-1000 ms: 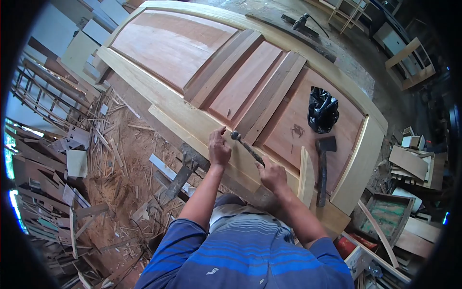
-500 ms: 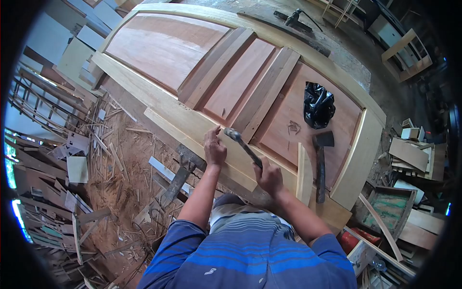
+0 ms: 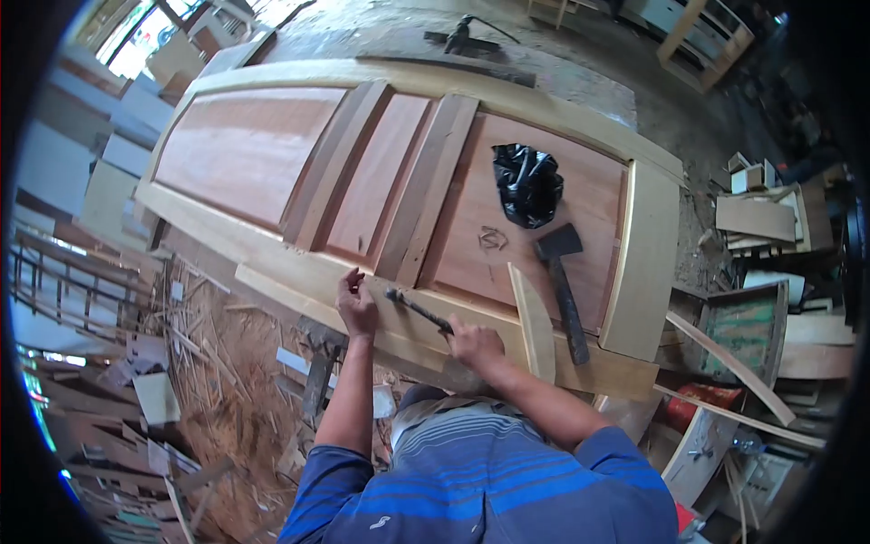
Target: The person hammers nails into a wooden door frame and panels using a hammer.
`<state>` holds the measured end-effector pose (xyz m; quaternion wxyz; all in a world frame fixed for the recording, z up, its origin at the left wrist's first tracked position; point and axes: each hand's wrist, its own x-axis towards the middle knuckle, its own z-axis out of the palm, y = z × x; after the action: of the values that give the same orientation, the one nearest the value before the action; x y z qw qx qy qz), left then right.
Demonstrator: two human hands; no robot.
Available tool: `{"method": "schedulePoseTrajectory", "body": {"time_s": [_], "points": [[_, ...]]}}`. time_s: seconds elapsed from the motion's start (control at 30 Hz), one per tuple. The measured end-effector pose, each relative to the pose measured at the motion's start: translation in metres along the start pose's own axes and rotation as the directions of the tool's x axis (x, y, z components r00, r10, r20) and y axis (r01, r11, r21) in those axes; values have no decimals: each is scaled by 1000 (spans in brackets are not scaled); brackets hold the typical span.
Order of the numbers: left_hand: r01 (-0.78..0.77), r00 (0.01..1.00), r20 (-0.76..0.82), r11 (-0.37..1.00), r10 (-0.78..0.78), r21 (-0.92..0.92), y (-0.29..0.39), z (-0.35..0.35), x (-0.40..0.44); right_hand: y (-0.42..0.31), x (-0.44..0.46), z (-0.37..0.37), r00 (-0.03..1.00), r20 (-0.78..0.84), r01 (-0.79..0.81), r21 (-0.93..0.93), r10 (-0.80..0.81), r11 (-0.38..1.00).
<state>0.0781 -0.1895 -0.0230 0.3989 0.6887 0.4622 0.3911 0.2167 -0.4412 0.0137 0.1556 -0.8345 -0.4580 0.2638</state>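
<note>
My right hand (image 3: 476, 345) grips a hammer (image 3: 424, 312) by its handle, with the head pointing left over the near rail of a wooden panelled door (image 3: 299, 243). Just left of the hammer head, my left hand (image 3: 358, 306) is at the same rail, its fingers drawn together. Whatever they pinch is too small to make out. A hatchet (image 3: 568, 295) with a dark blade lies on the right end of the door. Beyond it sits a crumpled black plastic bag (image 3: 527, 186), and a small pile of nails (image 3: 492, 238) rests on the panel.
A pointed wood strip (image 3: 533, 322) lies across the near rail, right of my right hand. At the back, a clamp-like metal tool (image 3: 460, 36) rests on the bench. Wood scraps and shavings (image 3: 227, 381) cover the floor at left. A shallow wooden tray (image 3: 739, 331) stands at right.
The view has turned, so the door sits further left. The hammer head has moved from beside my left fingertips to slightly lower and right of them. Both hands keep their hold.
</note>
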Motion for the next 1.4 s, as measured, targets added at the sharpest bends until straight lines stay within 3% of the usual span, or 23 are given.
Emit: {"method": "schedulePoseTrajectory", "body": {"time_s": [0.03,0.1,0.17,0.2,0.23,0.27,0.33,0.43,0.73,0.83,0.87,0.93,0.97,1.0,1.03,1.17,1.4], "points": [[-62,994,87,998,61,6,22,9,7,6,-17,-4,996,-85,28,57,-23,998],[-170,952,259,985,161,10,68,32,11,13,-37,-11,994,-106,-2,88,11,996],[-381,816,451,923,361,-50,114,73,14,23,-54,-9,992,-119,-27,110,40,994],[-300,778,573,954,259,-24,120,97,13,29,-59,-9,990,-133,-29,114,44,993],[-416,708,642,908,292,45,124,119,13,33,-60,-9,988,-150,-26,116,44,993],[-362,699,683,929,213,81,129,137,9,34,-60,-11,986,-160,-28,111,46,993],[-511,704,661,832,261,215,123,169,5,34,-58,-13,982,-180,-33,104,51,994],[-499,720,673,801,170,332,117,191,8,37,-56,-9,975,-213,-37,142,67,989],[-326,755,645,921,117,214,124,187,9,36,-52,-16,984,-158,-67,102,83,993],[-194,822,534,979,197,-62,136,150,4,36,-50,-17,982,-164,-66,133,88,989],[-82,871,481,995,100,-59,162,121,-1,35,-50,-20,980,-168,-81,151,106,985],[-125,933,321,983,163,-136,126,82,-6,36,-48,-19,974,-168,-118,199,153,973],[-54,956,275,981,105,-188,96,63,-10,34,-47,-21,971,-177,-122,218,163,968],[-190,954,234,982,188,-14,76,41,-11,32,-47,-22,968,-185,-125,237,171,963],[-83,975,213,990,57,114,65,23,-18,30,-46,-24,967,-189,-123,249,173,961],[-10,988,152,997,-2,76,17,3,-44,25,-43,-27,969,-166,-136,261,183,956],[-124,989,99,986,114,111,24,9,-44,30,-43,-13,961,-229,-98,244,156,965]]}}
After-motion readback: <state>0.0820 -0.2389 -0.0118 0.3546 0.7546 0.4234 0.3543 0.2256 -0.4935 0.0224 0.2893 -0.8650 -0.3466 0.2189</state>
